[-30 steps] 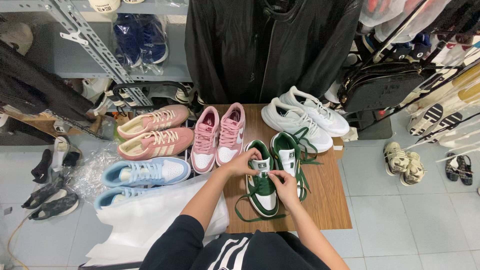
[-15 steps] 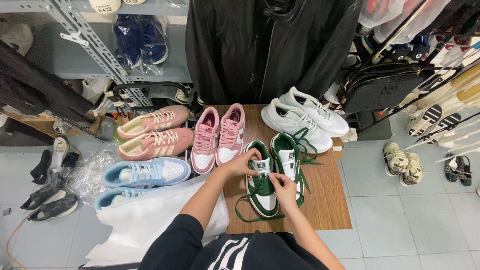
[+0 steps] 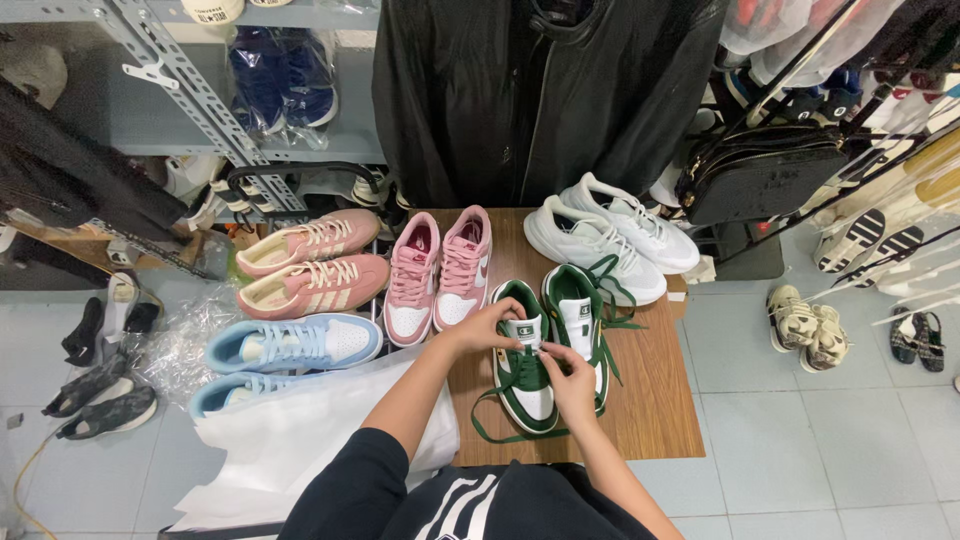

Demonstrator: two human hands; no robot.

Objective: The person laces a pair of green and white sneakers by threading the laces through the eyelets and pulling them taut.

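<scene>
Since the green shoe (image 3: 524,362) lies toe towards me near the desk's (image 3: 660,400) front edge, its long axis running front to back, I read both hands as already on it. My left hand (image 3: 487,327) pinches the tongue from the left; my right hand (image 3: 570,375) closes on the laces just below. Its mate (image 3: 578,318) sits just beside it, to the right.
</scene>
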